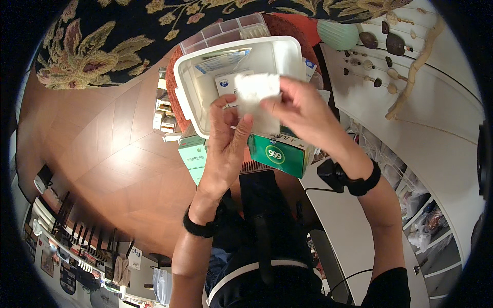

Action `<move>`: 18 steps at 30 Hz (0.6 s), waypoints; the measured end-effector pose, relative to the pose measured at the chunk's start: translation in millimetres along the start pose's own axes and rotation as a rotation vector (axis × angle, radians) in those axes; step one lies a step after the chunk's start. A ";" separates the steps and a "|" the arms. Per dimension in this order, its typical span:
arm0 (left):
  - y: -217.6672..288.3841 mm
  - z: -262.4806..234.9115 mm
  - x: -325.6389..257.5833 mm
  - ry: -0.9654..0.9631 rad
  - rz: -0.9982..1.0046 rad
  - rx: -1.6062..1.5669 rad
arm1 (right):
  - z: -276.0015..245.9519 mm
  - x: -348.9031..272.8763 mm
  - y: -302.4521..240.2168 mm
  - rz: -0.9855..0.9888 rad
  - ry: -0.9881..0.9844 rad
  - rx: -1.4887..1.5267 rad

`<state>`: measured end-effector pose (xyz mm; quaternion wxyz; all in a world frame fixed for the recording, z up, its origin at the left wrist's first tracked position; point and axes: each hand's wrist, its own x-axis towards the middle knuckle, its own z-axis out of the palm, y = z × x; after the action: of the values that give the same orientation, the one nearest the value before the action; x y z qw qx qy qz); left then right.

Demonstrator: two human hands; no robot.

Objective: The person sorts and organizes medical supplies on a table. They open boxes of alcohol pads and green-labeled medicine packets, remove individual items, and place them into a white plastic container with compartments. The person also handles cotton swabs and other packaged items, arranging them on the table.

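Above the white plastic bin (pixel 183 77), a white, soft-looking flat packet (pixel 259 92) is held up between my two hands. My right hand (pixel 303 105) pinches its right edge between thumb and fingers, slightly blurred. Curled at the packet's lower left is my left hand (pixel 226 141), its thumb and fingers closed on that edge. What exactly the packet contains I cannot make out. Inside the bin lie a white box with a blue mark (pixel 224 83), partly hidden by the packet, and flat paper packets (pixel 222 60) along the far wall.
Green cartons (pixel 277 155) (pixel 192 154) stand at the bin's near side. Behind it is a clear compartment box (pixel 223 33). Small boxes (pixel 165 115) sit to the left. A white cabinet top (pixel 349 215) and a hanging of stones on driftwood (pixel 416 66) are at the right.
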<state>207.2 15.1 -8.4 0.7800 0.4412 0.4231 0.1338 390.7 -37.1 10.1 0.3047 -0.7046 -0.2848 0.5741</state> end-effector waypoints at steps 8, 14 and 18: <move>-2.3 -17.8 -8.6 0.318 0.313 0.368 | -2.6 46.2 11.7 -0.156 0.175 -0.965; -8.5 -34.5 -8.7 0.525 0.346 0.459 | 14.2 71.1 29.7 -0.130 0.203 -0.891; -20.4 -44.6 -3.7 0.552 0.252 0.568 | 20.2 91.5 44.1 0.058 0.147 -0.833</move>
<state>166.9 26.8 -34.1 0.4619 0.6348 0.5792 0.2196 389.4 4.9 -84.6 -0.0028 -0.8144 -0.4502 0.3662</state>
